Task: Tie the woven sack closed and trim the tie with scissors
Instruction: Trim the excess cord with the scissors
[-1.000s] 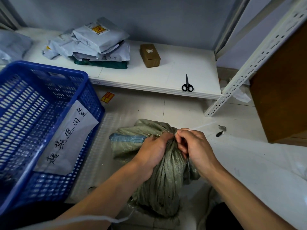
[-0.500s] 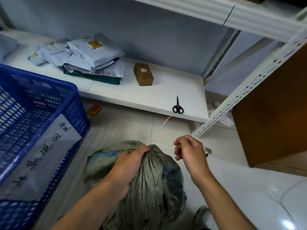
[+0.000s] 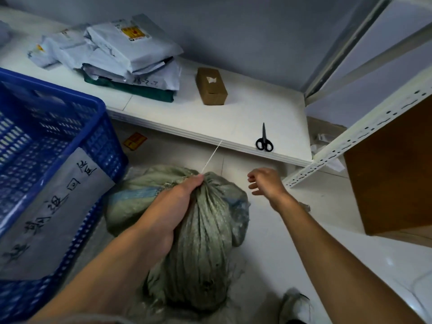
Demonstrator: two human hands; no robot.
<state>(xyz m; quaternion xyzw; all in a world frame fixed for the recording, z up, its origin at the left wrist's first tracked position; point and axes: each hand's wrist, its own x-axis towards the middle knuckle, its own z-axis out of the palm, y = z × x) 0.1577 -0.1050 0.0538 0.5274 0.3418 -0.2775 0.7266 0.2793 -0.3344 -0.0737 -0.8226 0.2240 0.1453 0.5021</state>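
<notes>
The woven sack (image 3: 201, 242) lies on the floor at the centre, bulging and soft. It looks weighty but slack, and its plastic weave is probably slippery, so the gathered neck at its twelve o'clock end is the place to hold. The left hand (image 3: 175, 202) grips there, fingers and thumb curled tight round the bunched cloth. The right hand (image 3: 264, 183) hangs at the sack's two o'clock, apart from it, fingers loosely half-curled and holding nothing. The scissors (image 3: 264, 142), stiff and light, lie closed on the white shelf board (image 3: 245, 108) at one o'clock, loops nearest, so best lifted by those. The tie (image 3: 211, 157), a thin pale strip, juts from the neck toward twelve. It looks springy and easy to lose, so pinch it close to the neck. Counted: one blue crate (image 3: 58, 94) at nine o'clock, one sack, one cardboard box (image 3: 211, 90) at twelve, one pair of scissors, one tie. The grey parcels (image 3: 131, 43) at eleven are too heaped to count.
</notes>
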